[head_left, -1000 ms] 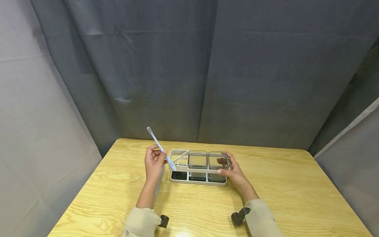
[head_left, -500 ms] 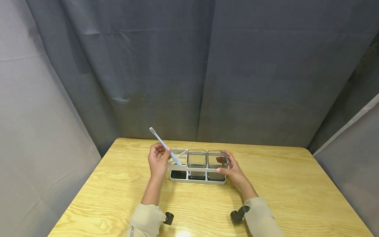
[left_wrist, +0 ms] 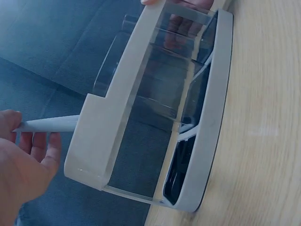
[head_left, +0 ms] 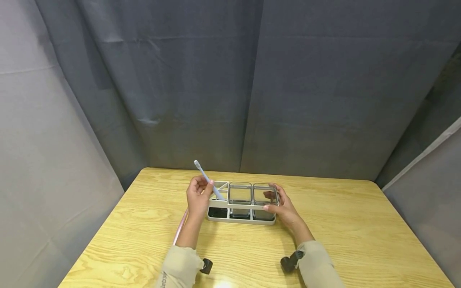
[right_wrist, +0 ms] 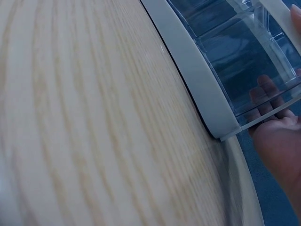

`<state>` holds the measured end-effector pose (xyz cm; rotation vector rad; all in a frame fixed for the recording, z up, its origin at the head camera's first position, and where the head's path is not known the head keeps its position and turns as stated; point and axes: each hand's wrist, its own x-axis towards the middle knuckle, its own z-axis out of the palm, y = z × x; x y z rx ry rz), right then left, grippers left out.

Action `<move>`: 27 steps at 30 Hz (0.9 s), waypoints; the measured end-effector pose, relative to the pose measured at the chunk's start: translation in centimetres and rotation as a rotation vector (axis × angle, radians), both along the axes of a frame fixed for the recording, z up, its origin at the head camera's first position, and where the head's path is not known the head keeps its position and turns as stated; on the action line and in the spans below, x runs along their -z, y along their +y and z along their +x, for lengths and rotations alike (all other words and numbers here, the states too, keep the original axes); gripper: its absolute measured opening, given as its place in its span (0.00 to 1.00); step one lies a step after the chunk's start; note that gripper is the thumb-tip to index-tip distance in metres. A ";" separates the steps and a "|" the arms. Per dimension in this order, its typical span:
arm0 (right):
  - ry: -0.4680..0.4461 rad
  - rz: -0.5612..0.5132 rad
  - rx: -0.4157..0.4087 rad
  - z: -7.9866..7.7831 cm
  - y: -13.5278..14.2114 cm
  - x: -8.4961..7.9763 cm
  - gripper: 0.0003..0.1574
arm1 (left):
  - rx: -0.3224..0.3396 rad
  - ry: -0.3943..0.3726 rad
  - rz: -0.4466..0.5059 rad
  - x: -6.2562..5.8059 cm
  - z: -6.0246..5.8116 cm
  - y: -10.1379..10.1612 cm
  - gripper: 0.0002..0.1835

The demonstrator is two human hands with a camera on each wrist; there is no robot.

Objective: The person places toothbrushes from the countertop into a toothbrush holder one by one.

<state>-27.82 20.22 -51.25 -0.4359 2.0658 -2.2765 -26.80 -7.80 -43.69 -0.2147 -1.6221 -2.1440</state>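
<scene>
Between thumb and fingers, my left hand [head_left: 197, 198] pinches a light blue toothbrush [head_left: 203, 172]. Its head points up and to the left, and its handle's lower end is in the divided left section of a white toothbrush holder [head_left: 218, 204]. In the left wrist view the handle [left_wrist: 52, 124] passes behind the holder's upper frame [left_wrist: 91, 141]. My right hand [head_left: 286, 212] grips the holder's right end, thumb on the front rim and fingers behind. Two clear square cups [head_left: 240, 195] sit side by side in the holder.
A thin pink stick [head_left: 181, 228] lies on the wooden table [head_left: 342, 224], partly hidden by my left forearm. Grey curtains [head_left: 313, 100] hang behind the table and at both sides. Small black cameras [head_left: 207, 266] are strapped at both wrists.
My left hand has moved right, bringing the toothbrush from the holder's left front edge into its left section. The pink stick has come into view. My right hand keeps its grip on the holder.
</scene>
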 end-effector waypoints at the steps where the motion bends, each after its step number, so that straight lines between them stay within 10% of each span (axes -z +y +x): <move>1: 0.000 -0.007 -0.001 -0.2 0.1 0.4 0.52 | 0.000 -0.006 -0.018 0.0 0.0 0.0 0.11; 11: 0.002 -0.020 0.011 -0.6 0.2 0.7 0.52 | 0.031 -0.040 -0.225 -1.8 1.3 -0.1 0.11; 27: 0.010 -0.016 0.021 -0.6 0.6 0.9 0.51 | 0.071 -0.153 -0.320 -0.1 -0.4 -0.4 0.10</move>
